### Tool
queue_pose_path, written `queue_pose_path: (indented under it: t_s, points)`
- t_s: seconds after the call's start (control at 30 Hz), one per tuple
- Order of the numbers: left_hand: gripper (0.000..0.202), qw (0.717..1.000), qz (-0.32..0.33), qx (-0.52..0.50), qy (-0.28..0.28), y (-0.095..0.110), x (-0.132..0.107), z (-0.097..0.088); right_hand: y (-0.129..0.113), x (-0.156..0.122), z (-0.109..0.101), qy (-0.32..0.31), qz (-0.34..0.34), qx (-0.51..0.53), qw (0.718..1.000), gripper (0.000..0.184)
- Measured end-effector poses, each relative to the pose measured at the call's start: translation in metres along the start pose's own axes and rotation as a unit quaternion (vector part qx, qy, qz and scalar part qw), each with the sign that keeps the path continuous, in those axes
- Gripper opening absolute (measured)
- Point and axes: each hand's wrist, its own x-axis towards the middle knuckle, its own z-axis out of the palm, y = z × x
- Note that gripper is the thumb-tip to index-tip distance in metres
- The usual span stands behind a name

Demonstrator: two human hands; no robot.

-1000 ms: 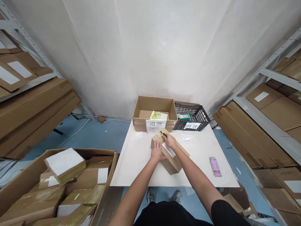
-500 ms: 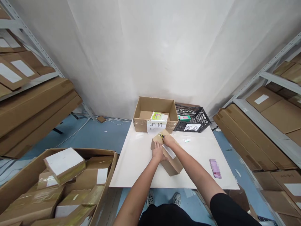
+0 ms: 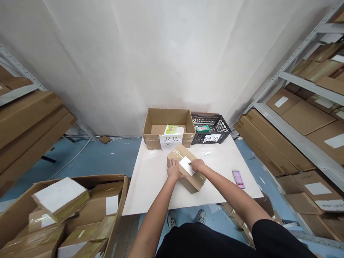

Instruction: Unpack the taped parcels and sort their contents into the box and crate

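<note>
A taped cardboard box (image 3: 191, 183) with a white label (image 3: 186, 165) lies at a slant on the white table (image 3: 146, 182). My left hand (image 3: 174, 171) rests on the box's left side, fingers spread and thumb apart. Closed over the label's right edge, my right hand (image 3: 198, 165) grips a box cutter (image 3: 190, 163). Only the cutter's small dark end sticks out from the fingers; its blade is too small to make out.
Behind stand an open carton (image 3: 150, 140) holding a colourful packet (image 3: 174, 129) and a black crate (image 3: 225, 132) holding a green box (image 3: 202, 129). A pink phone-like object (image 3: 238, 179) lies right. A large carton (image 3: 124, 193) of parcels stands left; shelves (image 3: 301, 84) flank the table.
My right hand with the box cutter has moved from the box's far end back toward me, onto the label. My left hand stays on the box. The view has shifted right.
</note>
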Motion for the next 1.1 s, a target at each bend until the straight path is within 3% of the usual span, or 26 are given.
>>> queue_pose_path:
  t_s: [0.13,0.3,0.43,0.53,0.67,0.8,0.9,0.97,1.03,1.1]
  points:
    - [0.147,1.000,0.007,0.019,0.000,0.000,0.003,-0.003,0.049,-0.051,0.016,-0.052,0.043,-0.011,0.998,0.015]
    - [0.145,0.999,0.007,0.039,-0.005,0.001,0.002,-0.003,0.121,-0.121,0.031,-0.061,0.105,0.028,0.992,0.016]
    - [0.134,0.998,0.034,0.039,0.023,0.002,-0.002,-0.002,0.151,-0.148,0.041,0.006,0.140,0.050,0.989,0.025]
    - [0.123,0.997,0.052,0.042,0.048,0.009,-0.004,0.001,0.145,-0.138,0.053,0.093,0.163,0.075,0.979,0.039]
    - [0.115,0.996,0.022,0.051,0.074,0.041,-0.013,0.020,0.131,-0.090,0.059,0.117,0.204,0.153,0.960,0.052]
    - [0.117,0.991,-0.056,0.072,0.097,0.093,-0.038,0.058,0.147,-0.035,0.033,0.110,0.226,0.211,0.945,0.056]
    - [0.112,0.990,-0.067,0.102,0.071,0.123,-0.054,0.074,0.173,-0.010,0.005,0.100,0.195,0.206,0.954,0.057]
    - [0.101,0.991,-0.061,0.109,0.039,0.131,-0.055,0.066,0.191,-0.004,-0.008,0.108,0.179,0.203,0.957,0.047]
    - [0.086,0.993,-0.050,0.099,0.029,0.132,-0.047,0.046,0.207,-0.005,-0.012,0.132,0.177,0.211,0.952,0.036]
    - [0.076,0.994,-0.041,0.087,0.059,0.131,-0.031,0.023,0.221,-0.011,-0.008,0.147,0.169,0.240,0.945,0.031]
